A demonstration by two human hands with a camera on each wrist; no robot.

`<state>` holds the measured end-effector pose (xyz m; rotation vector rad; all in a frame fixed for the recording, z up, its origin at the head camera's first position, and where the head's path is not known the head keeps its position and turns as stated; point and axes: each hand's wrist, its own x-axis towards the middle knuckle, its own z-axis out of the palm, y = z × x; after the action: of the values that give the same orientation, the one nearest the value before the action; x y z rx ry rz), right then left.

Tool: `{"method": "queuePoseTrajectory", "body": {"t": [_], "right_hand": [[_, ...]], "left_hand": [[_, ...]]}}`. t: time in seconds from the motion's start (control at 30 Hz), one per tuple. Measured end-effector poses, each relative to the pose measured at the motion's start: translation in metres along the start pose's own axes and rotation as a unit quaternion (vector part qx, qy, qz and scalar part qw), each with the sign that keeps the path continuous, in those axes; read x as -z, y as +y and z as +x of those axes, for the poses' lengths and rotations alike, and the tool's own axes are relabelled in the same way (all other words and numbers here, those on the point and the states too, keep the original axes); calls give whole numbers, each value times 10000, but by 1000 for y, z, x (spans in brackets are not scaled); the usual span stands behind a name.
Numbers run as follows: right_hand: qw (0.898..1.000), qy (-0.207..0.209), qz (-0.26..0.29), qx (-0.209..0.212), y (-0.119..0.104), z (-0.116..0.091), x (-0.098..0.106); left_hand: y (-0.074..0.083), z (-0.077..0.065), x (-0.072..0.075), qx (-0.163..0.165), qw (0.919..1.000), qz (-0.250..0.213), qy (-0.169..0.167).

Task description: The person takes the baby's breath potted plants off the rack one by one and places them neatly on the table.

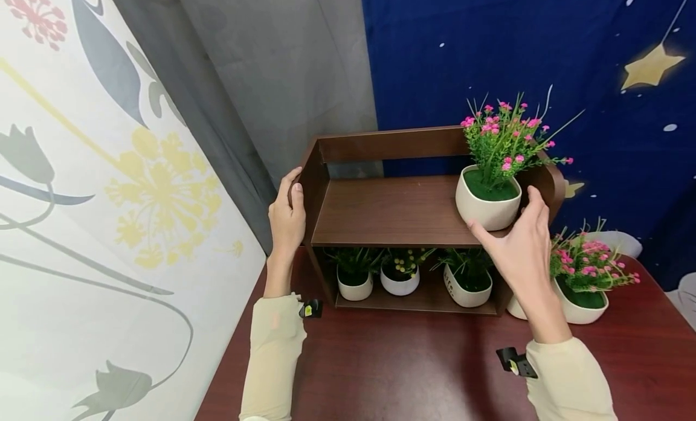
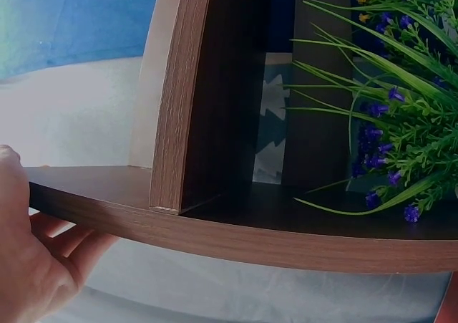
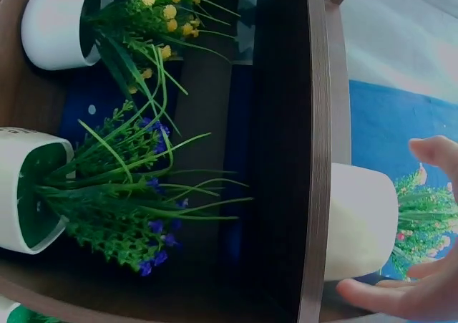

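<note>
Item: right grip (image 1: 519, 243), spread about a cream rounded-square pot with pink artificial flowers and green grass (image 1: 486, 208); thumb at the front, fingers toward the right side. We read it as loose, and cannot confirm firm contact.

Location: the pot is at the right end of the upper shelf, near the front edge; we cannot tell whether its base sits fully flat.

Item: left grip (image 1: 288, 221), holding the left side panel of a dark brown two-tier wooden shelf unit (image 1: 386, 209), thumb at the front edge, fingers along the outer face.

Lower tier, left to right: white round pot with grass (image 1: 355, 287); white round pot with yellow flowers (image 1: 400, 283); white lettered pot with violet flowers (image 1: 466, 291).

Beyond: a cream pot with pink flowers (image 1: 582, 312), right of the unit on the glossy reddish-brown worktop (image 1: 391, 360).

Risks, in our judgement: a thumb dragging the rim could tip the pot over the front edge; fingers snagging stems could topple it; a tug on the panel could shift the unit.
</note>
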<state>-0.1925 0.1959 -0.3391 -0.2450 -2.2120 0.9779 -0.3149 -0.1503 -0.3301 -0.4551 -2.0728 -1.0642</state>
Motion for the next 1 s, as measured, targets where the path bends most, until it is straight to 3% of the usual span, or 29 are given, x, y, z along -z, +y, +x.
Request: {"method": "queuePoseTrajectory", "body": {"t": [0.27, 0.53, 0.73, 1.0], "right_hand": [[9982, -71, -369, -477, -1, 15, -16], [9978, 209, -222, -593, 8, 20, -30], [9982, 371, -84, -466, 8, 16, -27], [9992, 281, 135, -252, -4, 4, -11]], "left_hand": [[0, 0, 1, -4, 10000, 28, 16], [1, 0, 0, 59, 10000, -23, -46], [2, 0, -1, 30, 10000, -6, -1], [1, -1, 0, 84, 10000, 0, -8]]}}
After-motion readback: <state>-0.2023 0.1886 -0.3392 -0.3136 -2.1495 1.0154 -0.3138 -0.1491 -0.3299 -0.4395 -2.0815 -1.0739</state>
